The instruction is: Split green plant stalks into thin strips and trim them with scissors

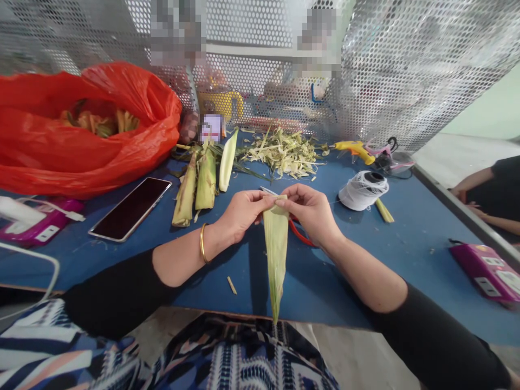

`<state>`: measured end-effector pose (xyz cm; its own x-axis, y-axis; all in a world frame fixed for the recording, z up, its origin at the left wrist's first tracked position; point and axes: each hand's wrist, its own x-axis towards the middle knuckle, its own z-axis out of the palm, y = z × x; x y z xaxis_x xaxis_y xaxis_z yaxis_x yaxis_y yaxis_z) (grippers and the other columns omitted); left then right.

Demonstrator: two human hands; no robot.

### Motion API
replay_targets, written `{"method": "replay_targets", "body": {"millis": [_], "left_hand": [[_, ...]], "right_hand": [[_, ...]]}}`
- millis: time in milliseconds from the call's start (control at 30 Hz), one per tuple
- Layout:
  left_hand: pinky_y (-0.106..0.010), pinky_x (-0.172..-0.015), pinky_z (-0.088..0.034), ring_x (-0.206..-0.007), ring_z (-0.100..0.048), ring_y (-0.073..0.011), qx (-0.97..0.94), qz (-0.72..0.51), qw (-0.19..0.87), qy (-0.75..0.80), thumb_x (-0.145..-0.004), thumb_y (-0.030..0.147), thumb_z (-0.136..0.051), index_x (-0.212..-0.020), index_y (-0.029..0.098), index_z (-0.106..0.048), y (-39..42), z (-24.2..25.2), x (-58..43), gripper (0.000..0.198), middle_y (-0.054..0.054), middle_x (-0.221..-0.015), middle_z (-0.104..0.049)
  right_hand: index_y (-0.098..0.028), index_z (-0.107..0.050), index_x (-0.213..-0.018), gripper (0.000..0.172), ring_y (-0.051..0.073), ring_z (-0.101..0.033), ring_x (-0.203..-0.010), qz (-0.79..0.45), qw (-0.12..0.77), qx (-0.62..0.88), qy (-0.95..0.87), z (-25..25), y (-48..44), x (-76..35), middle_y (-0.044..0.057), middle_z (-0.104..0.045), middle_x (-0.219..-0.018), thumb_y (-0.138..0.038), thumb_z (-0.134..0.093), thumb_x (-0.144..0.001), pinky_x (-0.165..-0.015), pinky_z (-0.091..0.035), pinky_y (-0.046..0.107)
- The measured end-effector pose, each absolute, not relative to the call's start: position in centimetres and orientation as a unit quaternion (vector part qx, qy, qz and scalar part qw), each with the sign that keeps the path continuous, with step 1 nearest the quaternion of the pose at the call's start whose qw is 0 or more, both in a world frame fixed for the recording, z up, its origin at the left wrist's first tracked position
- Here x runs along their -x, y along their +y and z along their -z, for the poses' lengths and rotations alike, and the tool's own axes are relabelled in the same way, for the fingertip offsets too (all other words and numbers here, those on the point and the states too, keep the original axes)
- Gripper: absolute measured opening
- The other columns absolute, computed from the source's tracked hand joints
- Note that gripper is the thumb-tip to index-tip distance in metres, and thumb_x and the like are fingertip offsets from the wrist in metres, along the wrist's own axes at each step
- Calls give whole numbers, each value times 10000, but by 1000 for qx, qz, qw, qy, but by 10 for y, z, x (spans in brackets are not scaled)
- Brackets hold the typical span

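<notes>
The left hand (248, 215) pinched the top left of a pale corn husk (276, 252) between thumb and fingers; the right hand (311, 212) was clamped on its top right, so neither was nearer. The husk ran lengthwise from the fingertips toward the wearer, its narrow tip by the near edge of the table (333, 292). A red bag (101, 162) was cut off at left, fingers behind the husk were hidden, and red-handled scissors (301, 236) showed only partly.

view: head | from: above near edge of desk (430, 271) | facing: forward, down toward far edge | range: close
</notes>
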<state>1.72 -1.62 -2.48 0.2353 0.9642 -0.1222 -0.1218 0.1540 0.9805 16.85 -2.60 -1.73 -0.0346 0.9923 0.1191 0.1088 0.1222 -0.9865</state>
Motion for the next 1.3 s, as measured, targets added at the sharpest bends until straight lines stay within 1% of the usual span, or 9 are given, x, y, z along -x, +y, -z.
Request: {"method": "replay_targets", "body": {"millis": [133,300,400,533,767,1033,1100,1200,1300], "left_hand": [[-197,-419,-270,-449,-385,-52,-484,-437,616,442,-656,345,-747,-664,137,-656,-17,25,-17,227,26,-545,-528],[-200,-416,-263,-445,-379,-50,-492,-433,616,437,-686,337,-718,-673,137,-664,-18,23,-18,208,28,-547,-525],[-199,-416,-263,-448,-388,-50,-491,-435,621,428,-706,334,-703,-682,135,-658,-17,24,-18,205,22,-561,-529],[-196,-410,-265,-449,-393,-52,-481,-440,628,424,-721,316,-678,-689,135,-655,-17,26,-19,185,22,-563,-522],[-192,-403,-268,-471,-427,-64,-461,-442,645,420,-723,276,-654,-704,137,-672,-17,26,-19,140,11,-579,-529],[-191,-397,-265,-463,-432,-64,-445,-437,651,433,-723,237,-650,-685,136,-663,-17,24,-19,109,11,-566,-531],[-191,-396,-272,-455,-433,-64,-439,-436,658,429,-746,260,-647,-654,139,-636,-17,23,-19,152,13,-553,-520],[-196,-391,-285,-435,-438,-70,-420,-435,677,419,-803,361,-620,-616,151,-578,-17,22,-19,284,11,-535,-508],[-196,-380,-280,-421,-438,-72,-403,-440,687,414,-821,456,-600,-618,158,-556,-16,21,-19,363,9,-531,-508]], "right_hand": [[-172,-602,-684,322,70,-446,-478,-465,499,482,-550,16,-27,-167,-59,-515,-522,-420,-792,-604,-446,-358,210],[-181,-587,-657,268,66,-432,-471,-469,510,475,-543,16,-27,-166,-62,-502,-519,-384,-761,-636,-447,-362,212],[-181,-587,-652,238,73,-457,-474,-491,504,481,-523,16,-26,-166,-53,-523,-521,-373,-727,-660,-458,-384,217],[-179,-589,-661,243,92,-506,-495,-531,496,493,-479,18,-26,-166,-33,-570,-544,-387,-714,-657,-483,-428,231],[-175,-599,-659,240,86,-499,-496,-531,503,497,-467,18,-25,-166,-37,-565,-539,-379,-724,-641,-480,-430,222],[-178,-590,-645,243,83,-494,-496,-532,497,501,-468,19,-25,-166,-39,-551,-528,-384,-719,-653,-477,-430,215],[-178,-585,-636,246,81,-492,-491,-532,499,500,-465,18,-26,-166,-40,-549,-522,-384,-717,-651,-472,-426,211],[-178,-581,-630,247,81,-493,-483,-530,501,506,-460,17,-26,-165,-43,-545,-510,-383,-719,-646,-465,-420,207],[-178,-582,-630,246,79,-489,-478,-526,500,511,-460,17,-25,-165,-44,-544,-508,-382,-718,-646,-461,-417,205]]}}
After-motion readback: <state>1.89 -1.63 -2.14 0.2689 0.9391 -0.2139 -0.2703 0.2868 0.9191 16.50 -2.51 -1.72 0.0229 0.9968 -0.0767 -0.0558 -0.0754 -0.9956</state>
